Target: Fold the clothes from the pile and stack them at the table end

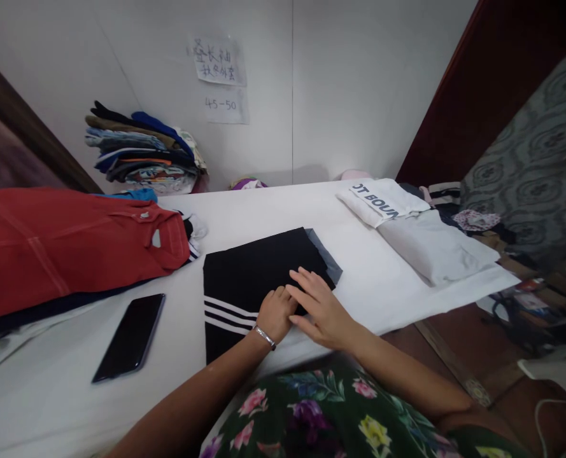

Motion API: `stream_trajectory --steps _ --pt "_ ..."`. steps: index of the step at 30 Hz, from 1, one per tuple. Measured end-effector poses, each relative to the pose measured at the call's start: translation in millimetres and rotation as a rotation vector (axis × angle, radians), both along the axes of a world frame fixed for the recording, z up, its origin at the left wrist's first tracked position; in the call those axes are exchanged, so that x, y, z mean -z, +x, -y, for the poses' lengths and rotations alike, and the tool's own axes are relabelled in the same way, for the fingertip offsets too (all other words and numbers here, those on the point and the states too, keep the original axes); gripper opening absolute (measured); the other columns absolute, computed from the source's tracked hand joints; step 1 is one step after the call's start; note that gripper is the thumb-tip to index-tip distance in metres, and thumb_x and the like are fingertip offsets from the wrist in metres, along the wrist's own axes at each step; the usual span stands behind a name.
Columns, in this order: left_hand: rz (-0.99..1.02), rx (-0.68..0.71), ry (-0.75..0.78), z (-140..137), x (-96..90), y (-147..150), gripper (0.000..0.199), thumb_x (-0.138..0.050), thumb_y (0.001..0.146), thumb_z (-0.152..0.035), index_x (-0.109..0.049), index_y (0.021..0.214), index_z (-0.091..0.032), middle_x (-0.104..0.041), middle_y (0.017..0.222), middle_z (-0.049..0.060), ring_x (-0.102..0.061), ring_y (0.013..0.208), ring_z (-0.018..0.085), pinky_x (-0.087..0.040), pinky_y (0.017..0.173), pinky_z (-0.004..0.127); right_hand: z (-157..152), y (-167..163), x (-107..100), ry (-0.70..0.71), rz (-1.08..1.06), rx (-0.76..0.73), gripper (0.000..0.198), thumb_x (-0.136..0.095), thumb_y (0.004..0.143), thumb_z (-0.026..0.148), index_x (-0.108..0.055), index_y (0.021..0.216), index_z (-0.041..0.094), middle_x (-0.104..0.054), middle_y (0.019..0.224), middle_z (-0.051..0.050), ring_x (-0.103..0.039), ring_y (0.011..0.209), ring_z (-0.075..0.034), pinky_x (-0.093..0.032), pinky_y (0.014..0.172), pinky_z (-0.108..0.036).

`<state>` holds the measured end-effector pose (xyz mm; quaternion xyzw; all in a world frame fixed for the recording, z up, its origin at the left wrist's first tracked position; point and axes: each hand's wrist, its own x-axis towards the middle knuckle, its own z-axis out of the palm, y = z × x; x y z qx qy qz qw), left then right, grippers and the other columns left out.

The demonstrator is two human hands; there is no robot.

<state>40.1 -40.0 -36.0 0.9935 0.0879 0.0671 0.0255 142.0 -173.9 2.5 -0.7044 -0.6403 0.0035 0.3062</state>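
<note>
A folded black garment [258, 267] with three white stripes lies on the white table in front of me; a grey piece of cloth [325, 257] shows at its right edge. My left hand [277, 313], with a silver bracelet at the wrist, is on the garment's near right part with its fingers curled in on the fabric. Beside it, my right hand [321, 306] is open, fingers apart and pointing left. Its fingertips reach over the garment, close to my left hand. The fabric beneath both hands is partly hidden.
Left on the white table [177, 343] lie a phone [130, 337] and a red collared shirt [72, 248] over other clothes. A stack of folded clothes [142, 152] stands behind. White packed garments [430, 245] lie at the right. Paper signs [220, 60] hang on the wall.
</note>
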Motion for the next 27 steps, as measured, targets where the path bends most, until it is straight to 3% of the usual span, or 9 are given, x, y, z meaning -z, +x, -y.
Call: stream_trajectory --steps 3,5,8,10,14,17,21,24,27 --pt "-0.042 -0.065 -0.016 -3 -5.9 -10 0.025 -0.055 0.084 -0.021 -0.06 0.108 -0.019 -0.061 0.104 0.009 -0.054 0.097 0.024 -0.043 0.078 0.038 -16 14 28 -0.294 0.055 0.098 0.065 -0.049 0.087 0.053 -0.041 0.14 0.017 -0.028 0.151 -0.014 -0.018 0.141 -0.031 -0.016 0.112 -0.055" --pt "-0.041 -0.075 -0.038 -9 -6.9 -24 0.031 -0.06 0.081 -0.022 -0.059 0.112 -0.019 -0.062 0.108 0.009 -0.054 0.1 0.025 -0.044 0.081 0.039 -18 26 46 -0.37 0.056 0.13 0.069 -0.048 0.086 0.056 -0.039 0.142 0.016 -0.025 0.152 -0.014 -0.016 0.142 -0.031 -0.013 0.112 -0.056" --pt "0.029 -0.011 -0.127 -26 -2.6 -55 0.035 -0.059 0.083 -0.03 -0.059 0.116 -0.021 -0.063 0.116 0.008 -0.055 0.108 0.025 -0.044 0.09 0.041 -12 38 58 -0.347 -0.011 0.09 0.065 -0.047 0.087 0.055 -0.04 0.141 0.02 -0.025 0.153 -0.011 -0.016 0.142 -0.028 -0.013 0.113 -0.056" --pt "0.101 -0.047 -0.184 -45 1.1 -77 0.034 -0.056 0.084 -0.039 -0.062 0.113 -0.023 -0.064 0.118 0.008 -0.056 0.11 0.024 -0.043 0.094 0.041 -9 45 55 -0.254 -0.094 0.106 0.057 -0.046 0.089 0.051 -0.045 0.138 0.022 -0.031 0.15 -0.01 -0.021 0.141 -0.027 -0.018 0.112 -0.054" --pt "0.277 -0.369 -0.21 -91 -0.1 -107 0.038 -0.049 0.084 -0.047 -0.066 0.106 -0.02 -0.063 0.118 0.011 -0.056 0.11 0.027 -0.043 0.097 0.042 -24 75 44 -0.04 -0.184 0.29 0.05 -0.047 0.089 0.046 -0.052 0.133 0.02 -0.041 0.145 -0.01 -0.033 0.136 -0.025 -0.028 0.11 -0.048" --pt "0.372 -0.638 -0.258 -118 -5.3 -111 0.048 -0.045 0.083 -0.048 -0.06 0.114 -0.014 -0.058 0.124 0.015 -0.054 0.114 0.028 -0.042 0.099 0.041 -53 104 38 -0.146 -0.229 0.442 0.055 -0.05 0.087 0.044 -0.047 0.135 0.018 -0.046 0.141 -0.012 -0.043 0.13 -0.026 -0.035 0.106 -0.043" --pt "0.325 -0.9 -0.504 -132 -4.9 -101 0.064 -0.044 0.082 -0.052 -0.047 0.129 -0.009 -0.054 0.128 0.017 -0.061 0.099 0.025 -0.048 0.087 0.038 -92 120 38 -0.336 -0.241 0.534 0.058 -0.051 0.086 0.045 -0.044 0.136 0.017 -0.056 0.129 -0.014 -0.053 0.117 -0.029 -0.042 0.096 -0.041" --pt "0.286 -0.914 -0.562 -132 0.4 -90 0.064 -0.044 0.083 -0.051 -0.042 0.133 -0.011 -0.055 0.129 0.017 -0.061 0.101 0.025 -0.047 0.089 0.038 -106 115 44 -0.348 -0.163 0.565 0.058 -0.051 0.086 0.047 -0.044 0.134 0.016 -0.059 0.122 -0.015 -0.055 0.112 -0.03 -0.043 0.09 -0.039" --pt "0.226 -0.891 -0.507 -128 3.0 -82 0.063 -0.045 0.085 -0.048 -0.038 0.136 -0.013 -0.053 0.132 0.019 -0.057 0.112 0.028 -0.045 0.091 0.041 -108 110 53 -0.289 -0.093 0.589 0.054 -0.048 0.089 0.045 -0.043 0.135 0.017 -0.056 0.123 -0.015 -0.052 0.115 -0.029 -0.042 0.09 -0.038"
